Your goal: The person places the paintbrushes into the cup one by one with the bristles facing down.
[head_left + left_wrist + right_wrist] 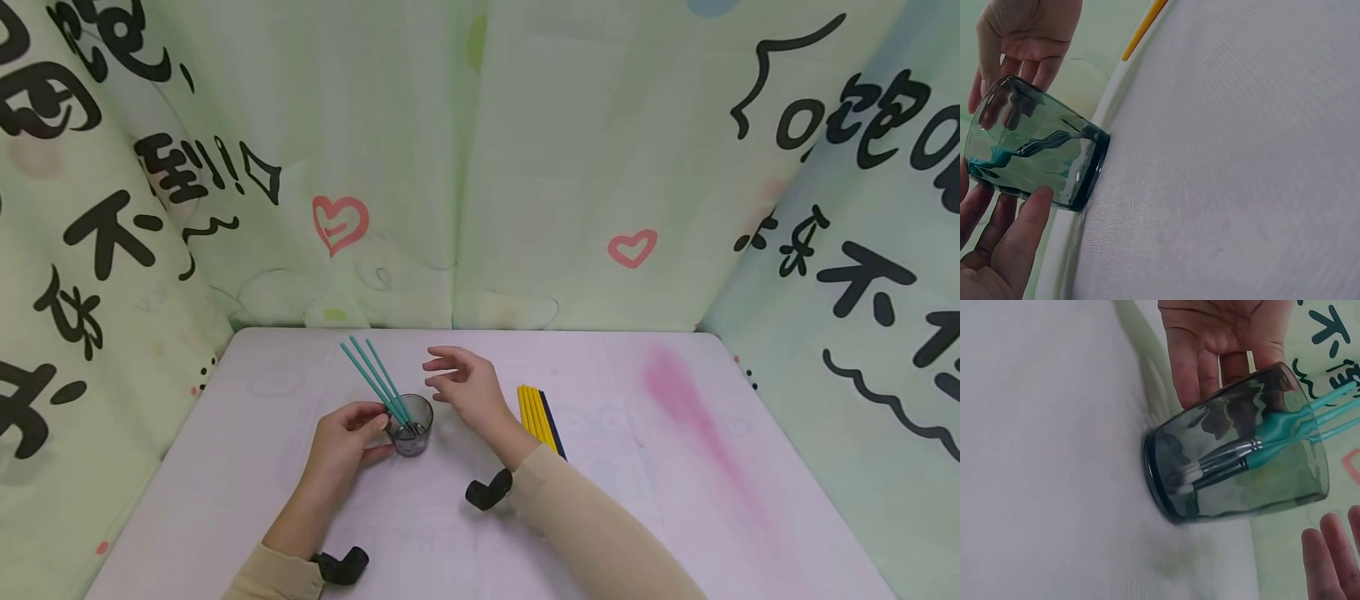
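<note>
In the head view, we see the left hand point(347, 437) gripping a small tinted glass point(412, 444) by its left side; the glass is upright on the table point(420, 533). Three teal paintbrushes point(375, 373) stand in it, leaning left, their handles well above the rim. The right hand point(468, 387) is apart from the glass, on its right, fingers extended and grasping nothing. We judge tipping to be the main hazard: the long handles load one side of the rim, so a knock against them, or a slip of the left hand, could topple the glass. The right sleeve point(600, 525) lies near the yellow sticks point(532, 412) and one dark stick point(553, 423); a low sweep of it could scatter them. In the left wrist view, we see the left hand's thumb against the glass wall; the wall distorts the contents, so we cannot count the brushes there. In the right wrist view, we read the contents better: the paintbrushes stand bristles down, pale tips near the bottom. We cannot confirm any liquid. Pressing on the handles could bend the bristles.
</note>
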Demonstrator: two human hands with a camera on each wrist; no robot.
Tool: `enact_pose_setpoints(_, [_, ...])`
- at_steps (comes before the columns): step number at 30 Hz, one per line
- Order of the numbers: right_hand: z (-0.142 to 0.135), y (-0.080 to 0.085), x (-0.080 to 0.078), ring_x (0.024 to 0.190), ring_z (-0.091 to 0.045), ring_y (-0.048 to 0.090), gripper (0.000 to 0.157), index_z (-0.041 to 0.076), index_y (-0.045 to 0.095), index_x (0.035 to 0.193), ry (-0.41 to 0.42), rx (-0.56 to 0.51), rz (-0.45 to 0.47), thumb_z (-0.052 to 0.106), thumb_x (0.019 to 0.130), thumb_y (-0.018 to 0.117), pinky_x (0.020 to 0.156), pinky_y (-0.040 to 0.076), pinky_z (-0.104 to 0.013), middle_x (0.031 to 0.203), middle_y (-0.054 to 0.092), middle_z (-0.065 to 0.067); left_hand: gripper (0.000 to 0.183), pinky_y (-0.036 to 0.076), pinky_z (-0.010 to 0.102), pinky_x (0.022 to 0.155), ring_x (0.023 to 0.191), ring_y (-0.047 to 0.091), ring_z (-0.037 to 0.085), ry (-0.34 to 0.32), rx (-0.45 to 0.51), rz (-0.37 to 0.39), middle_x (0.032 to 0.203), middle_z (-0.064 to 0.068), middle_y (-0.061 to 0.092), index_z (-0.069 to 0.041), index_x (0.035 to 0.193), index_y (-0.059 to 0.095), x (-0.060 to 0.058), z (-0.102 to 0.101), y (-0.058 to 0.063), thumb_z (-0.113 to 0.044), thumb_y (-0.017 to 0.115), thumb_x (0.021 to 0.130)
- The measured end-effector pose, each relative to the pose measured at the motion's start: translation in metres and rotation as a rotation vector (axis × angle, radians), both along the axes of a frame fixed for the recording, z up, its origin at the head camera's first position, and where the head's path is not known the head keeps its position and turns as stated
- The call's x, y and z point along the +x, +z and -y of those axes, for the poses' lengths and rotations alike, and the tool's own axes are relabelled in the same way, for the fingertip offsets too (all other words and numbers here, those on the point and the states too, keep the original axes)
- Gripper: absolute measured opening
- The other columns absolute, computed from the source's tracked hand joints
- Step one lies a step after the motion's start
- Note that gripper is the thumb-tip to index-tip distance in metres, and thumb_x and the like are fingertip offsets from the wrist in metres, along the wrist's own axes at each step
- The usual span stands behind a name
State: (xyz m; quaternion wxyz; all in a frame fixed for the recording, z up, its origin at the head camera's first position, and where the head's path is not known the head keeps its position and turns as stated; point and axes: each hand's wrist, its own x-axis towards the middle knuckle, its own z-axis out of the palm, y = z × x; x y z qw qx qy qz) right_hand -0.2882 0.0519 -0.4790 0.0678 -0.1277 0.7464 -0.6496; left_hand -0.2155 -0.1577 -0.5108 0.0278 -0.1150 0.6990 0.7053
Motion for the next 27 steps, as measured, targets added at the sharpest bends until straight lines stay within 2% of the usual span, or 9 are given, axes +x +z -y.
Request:
enact_pose_setpoints(8, [-0.019,0.001,0.004,0.117,-0.048,0.072,0.045,0.015,0.068,0.143,-0.024,-0.017,0.020,-0.001,0.101,0.069,0.087,0.070,-0.040,0.135,0.070,-0.027,0.030,0.070,0.047,0.087,0.101,0.073,0.021,0.000,0.013,-0.001,0.120,0.021,0.069,0.008,0.131,0.067,0.001,0.001,0.000,-0.002,0.070,0.103])
enact_pose_setpoints(14, [-0.035,0.004,0.006,0.114,-0.044,0.074,0.046,0.013,0.069,0.142,-0.051,-0.005,0.037,-0.003,0.099,0.070,0.083,0.071,-0.040,0.134,0.071,-0.027,0.029,0.070,0.045,0.087,0.099,0.073,0.019,0.004,0.012,-0.001,0.115,0.016,0.070,0.008,0.130,0.067,0.002,0.002,0.001,-0.002,0.070,0.103])
enact_pose_setpoints(27, [-0.084,0.002,0.016,0.120,-0.043,0.072,0.044,0.023,0.067,0.142,-0.127,0.078,0.111,0.006,0.102,0.071,0.082,0.071,-0.039,0.139,0.070,-0.020,0.030,0.070,0.047,0.088,0.099,0.073,0.020,-0.001,0.023,0.004,0.115,0.015,0.070,0.008,0.130,0.068,0.001,0.002,0.001,-0.003,0.071,0.102])
